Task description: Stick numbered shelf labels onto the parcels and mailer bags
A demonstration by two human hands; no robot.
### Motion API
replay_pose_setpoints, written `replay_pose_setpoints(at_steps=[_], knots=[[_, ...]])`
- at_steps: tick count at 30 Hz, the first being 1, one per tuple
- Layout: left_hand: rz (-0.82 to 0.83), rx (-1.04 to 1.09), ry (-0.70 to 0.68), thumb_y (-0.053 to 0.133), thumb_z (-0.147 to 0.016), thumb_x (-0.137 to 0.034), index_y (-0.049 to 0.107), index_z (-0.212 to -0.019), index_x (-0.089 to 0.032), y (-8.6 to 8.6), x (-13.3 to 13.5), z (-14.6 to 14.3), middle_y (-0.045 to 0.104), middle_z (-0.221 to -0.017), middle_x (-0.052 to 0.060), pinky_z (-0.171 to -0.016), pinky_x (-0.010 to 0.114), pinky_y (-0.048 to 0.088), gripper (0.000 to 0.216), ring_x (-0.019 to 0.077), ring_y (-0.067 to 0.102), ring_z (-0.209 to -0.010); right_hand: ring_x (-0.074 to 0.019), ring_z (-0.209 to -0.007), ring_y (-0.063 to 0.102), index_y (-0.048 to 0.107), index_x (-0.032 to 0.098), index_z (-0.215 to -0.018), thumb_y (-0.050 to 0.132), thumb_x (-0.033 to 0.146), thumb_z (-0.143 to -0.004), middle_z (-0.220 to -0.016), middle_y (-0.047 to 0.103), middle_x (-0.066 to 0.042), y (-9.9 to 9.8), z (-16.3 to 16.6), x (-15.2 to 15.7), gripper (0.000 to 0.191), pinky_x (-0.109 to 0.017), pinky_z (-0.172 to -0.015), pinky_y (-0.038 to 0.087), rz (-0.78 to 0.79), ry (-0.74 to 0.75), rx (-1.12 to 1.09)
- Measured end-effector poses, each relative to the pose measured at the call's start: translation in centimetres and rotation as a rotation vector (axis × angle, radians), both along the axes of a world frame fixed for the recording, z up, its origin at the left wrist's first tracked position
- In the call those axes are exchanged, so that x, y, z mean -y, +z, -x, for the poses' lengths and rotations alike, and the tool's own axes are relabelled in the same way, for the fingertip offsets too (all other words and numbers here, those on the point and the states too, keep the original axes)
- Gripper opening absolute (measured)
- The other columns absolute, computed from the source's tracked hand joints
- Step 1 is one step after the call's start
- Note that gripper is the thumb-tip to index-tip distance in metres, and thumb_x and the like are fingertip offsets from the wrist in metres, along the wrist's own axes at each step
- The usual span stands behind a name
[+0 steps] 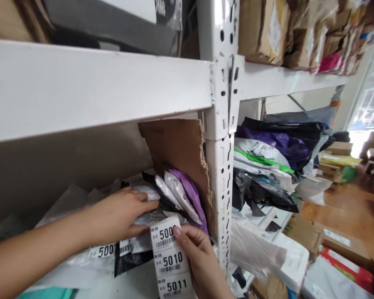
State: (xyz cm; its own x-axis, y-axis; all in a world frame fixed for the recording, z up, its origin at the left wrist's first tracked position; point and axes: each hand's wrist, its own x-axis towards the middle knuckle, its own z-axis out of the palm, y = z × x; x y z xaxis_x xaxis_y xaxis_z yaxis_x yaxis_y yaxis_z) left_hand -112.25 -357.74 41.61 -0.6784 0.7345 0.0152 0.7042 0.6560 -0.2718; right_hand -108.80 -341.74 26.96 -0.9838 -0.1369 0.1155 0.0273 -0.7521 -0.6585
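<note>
My left hand [120, 214] lies flat with fingers stretched over a pile of soft mailer parcels [177, 193] on a white metal shelf, pressing a white bag. My right hand [199, 259] grips a strip of white barcode labels [170, 259] printed 5009, 5010 and 5011, thumb on the top label. The strip sits just in front of the parcels. One parcel under my left arm carries a stuck label [102, 250] starting 500.
A torn cardboard divider [177, 145] stands against the white shelf upright [220, 145]. A shelf beam [96, 85] runs overhead. Right bay holds purple, black and white bags [272, 153]. Boxes and parcels [333, 257] lie on the wooden floor at right.
</note>
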Motion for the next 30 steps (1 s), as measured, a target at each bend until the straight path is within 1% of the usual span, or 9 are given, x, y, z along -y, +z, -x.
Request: replay_pose_setpoints(at_steps=[4,8,10,13,15,19,23,26,30], knots=[[-0.27,0.293,-0.004,0.054,-0.08,-0.022,0.056,-0.105,-0.019,-1.3,0.0,0.1,0.062,-0.104,0.006,-0.082,0.03,0.046,0.025,0.0195,0.059,-0.095,-0.0099,-0.05,0.051,0.074,0.015,-0.069,0.082,0.049,-0.06,-0.055,0.065,-0.002,0.3,-0.3,0.3,0.036,-0.021,-0.049,0.038,-0.055,-0.022,-0.046],[-0.438,0.542,0.131,0.041,-0.09,-0.038,0.036,-0.131,-0.018,-1.5,-0.2,0.4,0.061,-0.107,0.006,-0.08,0.029,0.046,0.045,0.0162,0.058,-0.089,-0.0097,-0.049,0.051,0.075,0.016,-0.077,0.082,0.05,-0.059,-0.063,0.067,-0.003,0.4,-0.4,0.6,0.039,-0.023,-0.053,0.039,-0.088,-0.046,-0.083],[-0.462,0.592,0.151,0.037,-0.092,-0.046,0.046,-0.118,-0.017,-1.3,-0.4,0.6,0.063,-0.097,0.004,-0.081,0.029,0.045,0.04,0.0165,0.057,-0.088,-0.0097,-0.046,0.049,0.074,0.017,-0.078,0.083,0.051,-0.057,-0.061,0.066,-0.002,0.5,-0.4,0.8,0.041,-0.024,-0.053,0.037,-0.112,-0.024,-0.092],[-0.407,0.565,0.105,0.035,-0.091,-0.053,0.055,-0.077,-0.016,-1.1,-0.6,0.8,0.058,-0.078,0.001,-0.076,0.027,0.042,0.044,0.0152,0.053,-0.078,-0.0101,-0.044,0.046,0.072,0.016,-0.075,0.082,0.053,-0.055,-0.054,0.061,0.001,1.0,-0.3,1.3,0.043,-0.024,-0.051,0.034,-0.176,0.009,-0.113],[-0.341,0.498,0.125,0.039,-0.089,-0.057,0.052,-0.066,-0.016,-0.9,-0.6,0.7,0.051,-0.07,-0.001,-0.067,0.025,0.039,0.048,0.0138,0.048,-0.069,-0.0105,-0.046,0.044,0.069,0.016,-0.07,0.081,0.056,-0.054,-0.052,0.057,0.002,1.4,-0.1,1.7,0.045,-0.024,-0.051,0.032,-0.211,-0.01,-0.139],[-0.272,0.452,0.2,0.058,-0.077,-0.06,0.054,-0.076,-0.017,-0.7,-0.1,0.4,0.048,-0.068,-0.003,-0.056,0.023,0.033,0.043,0.0128,0.044,-0.064,-0.0079,-0.046,0.032,0.058,0.016,-0.057,0.079,0.062,-0.048,-0.046,0.045,0.005,1.5,0.4,2.7,0.052,-0.023,-0.048,0.022,-0.287,-0.084,-0.152],[-0.181,0.425,0.077,0.047,-0.084,-0.058,0.048,-0.065,-0.017,-0.7,0.4,0.1,0.047,-0.075,-0.001,-0.063,0.022,0.037,0.046,0.0128,0.046,-0.07,-0.0071,-0.047,0.025,0.052,0.017,-0.054,0.073,0.068,-0.052,-0.046,0.037,0.007,1.0,0.5,3.3,0.055,-0.024,-0.048,0.018,-0.349,-0.183,-0.107],[-0.136,0.338,0.019,0.037,-0.091,-0.05,0.05,-0.067,-0.017,-1.0,0.4,-0.3,0.051,-0.077,0.001,-0.067,0.023,0.039,0.043,0.0141,0.05,-0.072,-0.0082,-0.049,0.026,0.043,0.02,-0.05,0.07,0.071,-0.056,-0.048,0.036,0.006,0.8,0.3,3.2,0.058,-0.024,-0.048,0.02,-0.327,-0.24,-0.08],[-0.031,0.085,0.07,0.033,-0.096,-0.036,0.059,-0.082,-0.015,-1.6,0.0,-1.0,0.063,-0.086,0.007,-0.073,0.029,0.044,0.036,0.0192,0.059,-0.079,-0.0083,-0.048,0.034,0.055,0.017,-0.06,0.077,0.065,-0.051,-0.051,0.046,0.005,1.3,-0.3,2.6,0.053,-0.023,-0.05,0.026,-0.282,0.002,-0.086]])
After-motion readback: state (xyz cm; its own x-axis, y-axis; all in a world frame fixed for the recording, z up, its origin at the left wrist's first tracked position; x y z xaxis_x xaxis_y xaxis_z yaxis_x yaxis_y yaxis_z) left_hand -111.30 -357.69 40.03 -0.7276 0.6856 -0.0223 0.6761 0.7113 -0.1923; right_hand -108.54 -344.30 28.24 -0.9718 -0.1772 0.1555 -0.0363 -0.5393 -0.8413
